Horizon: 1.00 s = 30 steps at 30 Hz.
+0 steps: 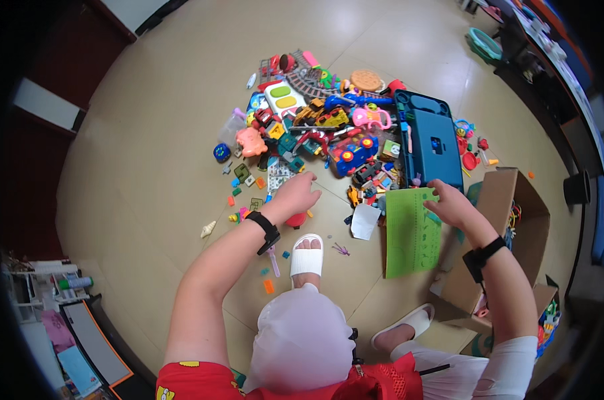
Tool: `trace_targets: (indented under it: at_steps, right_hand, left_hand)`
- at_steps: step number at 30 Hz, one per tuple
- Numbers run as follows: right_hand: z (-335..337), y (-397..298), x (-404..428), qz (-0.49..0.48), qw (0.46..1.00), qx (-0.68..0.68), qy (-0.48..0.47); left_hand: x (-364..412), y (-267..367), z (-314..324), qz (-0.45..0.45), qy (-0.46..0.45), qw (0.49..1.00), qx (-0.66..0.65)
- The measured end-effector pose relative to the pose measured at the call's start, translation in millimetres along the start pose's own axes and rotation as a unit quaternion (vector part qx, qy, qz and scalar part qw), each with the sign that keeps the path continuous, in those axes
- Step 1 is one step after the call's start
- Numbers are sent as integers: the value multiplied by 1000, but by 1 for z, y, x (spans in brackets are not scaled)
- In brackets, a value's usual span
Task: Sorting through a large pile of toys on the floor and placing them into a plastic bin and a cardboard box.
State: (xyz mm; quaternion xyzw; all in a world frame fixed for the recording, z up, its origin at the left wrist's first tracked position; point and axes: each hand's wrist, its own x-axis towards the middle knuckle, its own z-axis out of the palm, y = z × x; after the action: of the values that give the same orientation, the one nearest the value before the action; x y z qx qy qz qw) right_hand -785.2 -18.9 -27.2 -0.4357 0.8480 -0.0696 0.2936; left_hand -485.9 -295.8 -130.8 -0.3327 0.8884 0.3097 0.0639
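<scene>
My left hand (297, 195) is held over the near edge of a heap of toys, fingers apart and with nothing seen in it. Just past its fingers lies a white patterned piece (279, 172). My right hand (447, 202) is at the upper right part of a green sheet (407, 235); whether the fingers pinch it cannot be told. Beyond that hand lies a dark teal plastic case (432, 145). The heap holds a blue toy car (354, 156), a coral plastic toy (251, 142), a pink toy (371, 118) and curved toy train track (307, 86).
An open cardboard box (527, 220) with things inside stands at the right, a smaller box (547, 305) of toys nearer. A white paper (365, 222), a spiral shell (208, 229) and small pieces lie on the tiled floor near my slippers (307, 260). Shelving stands at lower left.
</scene>
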Motion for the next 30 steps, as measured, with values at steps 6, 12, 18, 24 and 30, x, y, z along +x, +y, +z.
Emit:
trace_targets:
  at_steps: [6,12,18,24,30]
  right_hand:
    - [63,-9,87,57,995,70,39]
    - [115,-37,119,97,978,150,106]
    - [122,-52,143,64,972,119,193]
    - [116,-67,185,101,968,166,157]
    - [123,-53,240,101,970,165,147]
  left_hand:
    - [15,-17,5,-15,19,999,-46]
    - [32,-63,9,-66,128,983,-117]
    - [43,-94,10,-108,161,977,-92]
    - [68,-119,24,-133,172,964,-153]
    - [91,-128,32,-74,163,955,-237]
